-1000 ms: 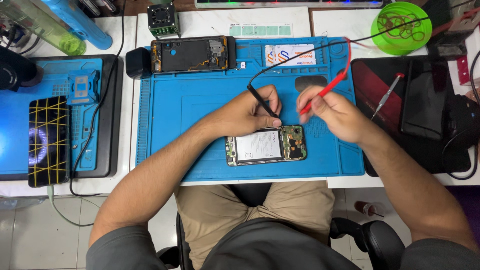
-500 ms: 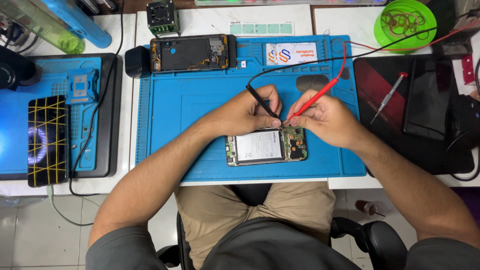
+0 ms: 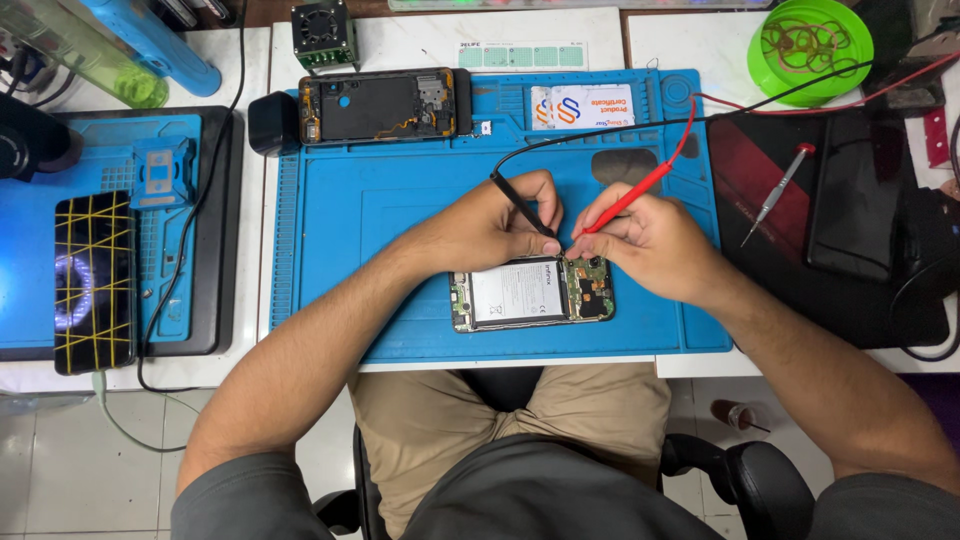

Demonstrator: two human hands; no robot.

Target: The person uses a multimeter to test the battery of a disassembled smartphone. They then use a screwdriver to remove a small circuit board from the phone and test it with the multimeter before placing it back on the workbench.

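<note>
An opened phone [image 3: 530, 293] with its white battery and circuit board exposed lies on the blue work mat [image 3: 380, 220] near the front edge. My left hand [image 3: 500, 225] grips a black test probe [image 3: 520, 203] whose tip points down at the phone's top edge. My right hand [image 3: 640, 240] pinches a red test probe [image 3: 635, 192], its tip touching the board at the phone's right end. Black and red leads run from the probes to the upper right.
A second opened phone frame [image 3: 380, 105] lies at the mat's back. A phone bound with yellow bands [image 3: 92, 282] rests on a left-hand pad. A green bowl [image 3: 810, 50], a screwdriver [image 3: 775, 192] and a dark tablet [image 3: 850, 190] sit at right.
My right hand has moved left and down, bringing the red probe's tip from above the mat onto the phone's board. My left hand has kept the black probe at the phone.
</note>
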